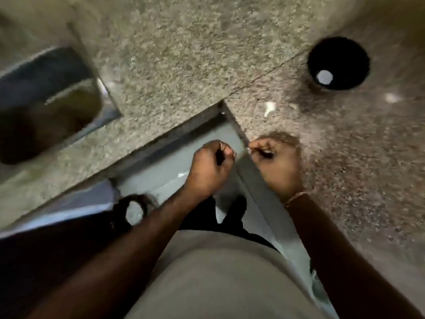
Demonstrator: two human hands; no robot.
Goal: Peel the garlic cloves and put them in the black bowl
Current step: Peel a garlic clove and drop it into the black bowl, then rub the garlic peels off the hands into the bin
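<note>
Speckled granite counter (184,54), L-shaped, wrapping a grey floor (161,171) corner. Steel sink (46,104) sunk in at far left. Black bowl (338,63) at upper right, well apart from both hands, one pale peeled garlic clove (324,77) inside. Left hand (210,168) over the floor gap, fingers curled, something small and pale at the fingertips, too blurred to name. Right hand (276,166) at the counter's edge, pinching a small whitish piece, probably garlic. White scrap of garlic peel (269,108) on the counter between hands and bowl. No readable writing anywhere.
</note>
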